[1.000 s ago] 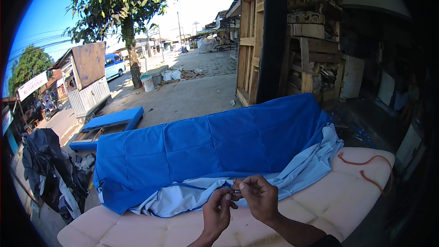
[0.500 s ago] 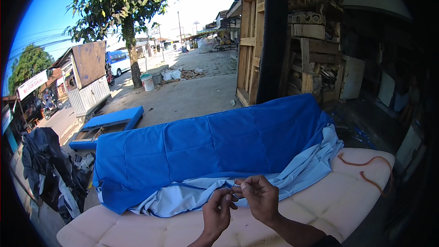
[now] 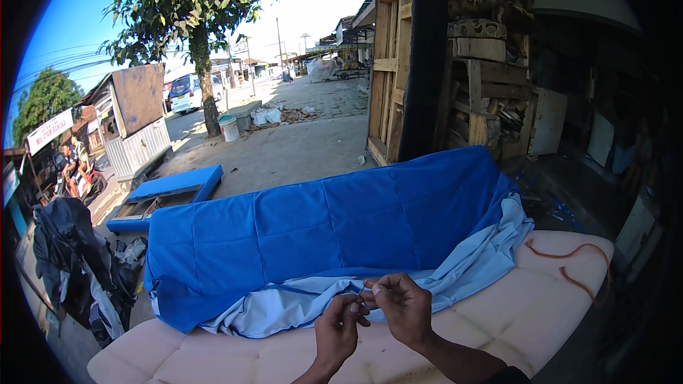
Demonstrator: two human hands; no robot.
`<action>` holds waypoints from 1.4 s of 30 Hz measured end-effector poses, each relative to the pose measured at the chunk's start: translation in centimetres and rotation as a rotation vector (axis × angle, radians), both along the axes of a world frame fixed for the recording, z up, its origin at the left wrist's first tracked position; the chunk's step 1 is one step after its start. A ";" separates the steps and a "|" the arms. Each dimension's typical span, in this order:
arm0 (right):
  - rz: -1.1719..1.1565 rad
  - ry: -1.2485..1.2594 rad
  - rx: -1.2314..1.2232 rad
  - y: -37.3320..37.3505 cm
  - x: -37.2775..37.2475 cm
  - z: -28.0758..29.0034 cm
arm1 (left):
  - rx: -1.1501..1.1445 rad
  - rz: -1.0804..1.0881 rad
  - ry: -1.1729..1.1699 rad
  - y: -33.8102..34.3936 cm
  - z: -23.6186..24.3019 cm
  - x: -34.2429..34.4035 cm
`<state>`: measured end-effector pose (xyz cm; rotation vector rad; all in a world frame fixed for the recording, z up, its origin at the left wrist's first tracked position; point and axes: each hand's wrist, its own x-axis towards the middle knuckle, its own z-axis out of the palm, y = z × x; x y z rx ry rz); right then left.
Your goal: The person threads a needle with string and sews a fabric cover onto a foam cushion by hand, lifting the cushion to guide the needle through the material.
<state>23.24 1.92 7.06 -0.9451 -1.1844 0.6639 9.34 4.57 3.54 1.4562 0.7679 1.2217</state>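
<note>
At the left hand (image 3: 337, 328) and the right hand (image 3: 405, 310), the grip was together: thumb met forefinger on each. The two sets of fingertips were positioned just beside each other; any item between them was too small to tell. Directly beyond lay the quilted blue cover (image 3: 320, 224), its crumpled light-blue lining (image 3: 284, 310) resting on the pale tufted pad (image 3: 235, 359). A brown cord (image 3: 569, 276) lay at the pad's right end. Left of the cover were a blue frame (image 3: 174, 185) and a black sheet (image 3: 65, 242).
</note>
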 end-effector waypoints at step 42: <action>0.083 -0.488 -0.436 4.9 3.6 -12.6 | -0.291 -0.192 0.265 5.4 -15.2 0.4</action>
